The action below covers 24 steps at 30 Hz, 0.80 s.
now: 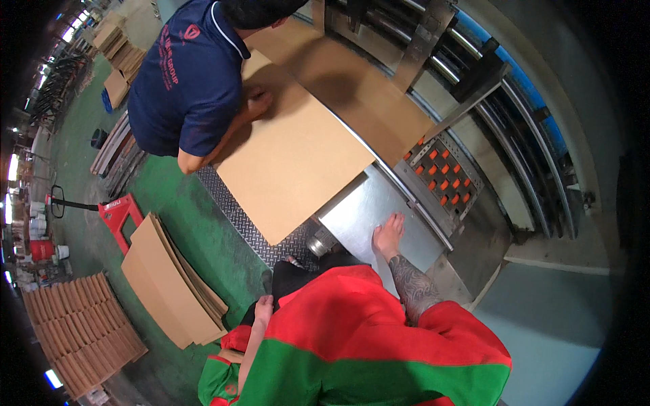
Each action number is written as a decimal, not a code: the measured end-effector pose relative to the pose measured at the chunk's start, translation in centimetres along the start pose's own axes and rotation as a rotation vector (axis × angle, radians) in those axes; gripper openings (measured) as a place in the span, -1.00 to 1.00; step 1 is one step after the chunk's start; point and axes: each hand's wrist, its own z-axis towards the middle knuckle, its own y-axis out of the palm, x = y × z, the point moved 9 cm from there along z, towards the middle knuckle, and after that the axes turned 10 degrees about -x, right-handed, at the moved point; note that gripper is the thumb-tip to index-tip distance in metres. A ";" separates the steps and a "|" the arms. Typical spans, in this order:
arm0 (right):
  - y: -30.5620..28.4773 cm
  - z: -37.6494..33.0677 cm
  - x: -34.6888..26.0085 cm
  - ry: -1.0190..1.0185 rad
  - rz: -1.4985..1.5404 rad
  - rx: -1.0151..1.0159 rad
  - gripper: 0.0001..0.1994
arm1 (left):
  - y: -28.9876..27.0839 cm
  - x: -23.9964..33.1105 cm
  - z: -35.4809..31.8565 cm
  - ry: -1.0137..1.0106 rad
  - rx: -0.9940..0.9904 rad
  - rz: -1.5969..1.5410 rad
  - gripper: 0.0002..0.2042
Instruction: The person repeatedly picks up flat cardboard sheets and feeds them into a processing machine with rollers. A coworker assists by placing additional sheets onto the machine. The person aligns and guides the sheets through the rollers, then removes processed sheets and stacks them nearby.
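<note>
Right now our right hand [388, 233] lies flat and open, fingers spread, on the bare grey sheet-metal feed table [359, 213] of the machine, gripping nothing. Our left hand [263, 308] hangs low at our left side, just beside our dark trousers and near the green floor [196, 230]; its fingers curl loosely, and we cannot tell whether it holds anything. Just left of and beyond our right hand, a large flat brown cardboard sheet [294, 166] rests on the table, its near corner jutting over the diamond-patterned steel tread plate [240, 216]. At its far left edge a co-worker in a dark blue polo shirt [186, 74] leans over, one hand [257, 101] pressed on the sheet. To the right of the sheet sits a perforated metal panel with orange rollers [443, 172], and past it the machine's long steel rollers [474, 74]. On the floor to our left lies a loose stack of brown cardboard sheets [169, 284], with a red pallet jack [118, 216] just beyond and a bundled pile of corrugated cardboard [81, 331] at the near left.
</note>
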 end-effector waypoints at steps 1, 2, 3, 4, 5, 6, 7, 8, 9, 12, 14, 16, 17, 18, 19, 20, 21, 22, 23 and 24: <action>-0.2 0.0 -0.2 -0.017 0.008 0.008 -0.23 | 0.1 -0.3 0.0 -0.061 -0.002 0.006 -0.62; -0.2 0.0 -0.1 -0.006 0.002 0.002 -0.24 | 0.1 0.4 0.0 0.000 0.000 0.001 -0.62; 0.0 0.0 0.1 0.024 -0.001 -0.029 -0.24 | 0.2 0.5 -0.1 -0.009 0.000 0.011 -0.62; -0.3 0.1 -0.1 0.005 0.000 -0.003 -0.24 | 0.3 0.0 -0.1 -0.074 -0.002 0.035 -0.62; -0.3 0.1 -0.1 0.004 0.002 -0.003 -0.23 | 0.4 0.7 -0.1 -0.012 0.002 0.012 -0.61; -0.1 0.2 0.1 0.027 -0.002 -0.032 -0.23 | 0.4 0.7 0.0 -0.006 0.003 0.004 -0.61; -0.3 0.2 -0.1 0.005 -0.002 -0.003 -0.23 | 0.5 0.2 0.0 -0.067 0.005 0.006 -0.60; -0.2 0.2 0.0 0.007 -0.008 -0.004 -0.23 | 0.4 0.6 0.0 -0.013 0.019 0.030 -0.59; 0.0 0.3 0.2 0.028 -0.012 -0.020 -0.22 | 0.3 0.5 0.1 -0.024 0.034 0.066 -0.58; 0.3 0.4 0.2 0.023 -0.011 -0.008 -0.21 | 0.4 -0.1 0.1 -0.040 0.044 0.044 -0.56; 0.4 0.4 0.1 0.007 -0.031 -0.002 -0.20 | 0.5 -0.9 0.0 -0.108 0.049 0.054 -0.56; 0.4 0.4 0.1 0.011 -0.044 -0.003 -0.19 | 0.6 -0.6 -0.1 -0.057 0.063 0.038 -0.56; 0.4 0.4 0.1 0.012 -0.049 0.002 -0.19 | 0.8 -1.2 -0.2 -0.114 0.054 0.042 -0.56; 0.5 0.4 0.4 0.037 -0.057 -0.017 -0.19 | 0.7 -0.7 -0.2 -0.056 0.066 0.032 -0.56; 0.3 0.4 0.2 0.011 -0.050 0.007 -0.19 | 0.8 -0.8 -0.3 -0.057 0.069 0.029 -0.57; 0.3 0.4 0.1 0.009 -0.046 0.007 -0.19 | 0.8 -1.3 -0.4 -0.101 0.068 0.034 -0.57; 0.4 0.4 0.3 0.026 -0.043 -0.011 -0.19 | 0.8 -1.0 -0.4 -0.053 0.076 0.022 -0.57; 0.3 0.3 0.2 0.013 -0.042 -0.003 -0.19 | 0.8 -1.1 -0.4 -0.046 0.081 0.017 -0.57; 0.3 0.3 0.2 0.020 -0.043 -0.013 -0.19 | 0.8 -1.6 -0.4 -0.091 0.075 0.020 -0.58; 0.4 0.3 0.4 0.036 -0.041 -0.027 -0.19 | 0.8 -1.2 -0.4 -0.039 0.084 0.016 -0.58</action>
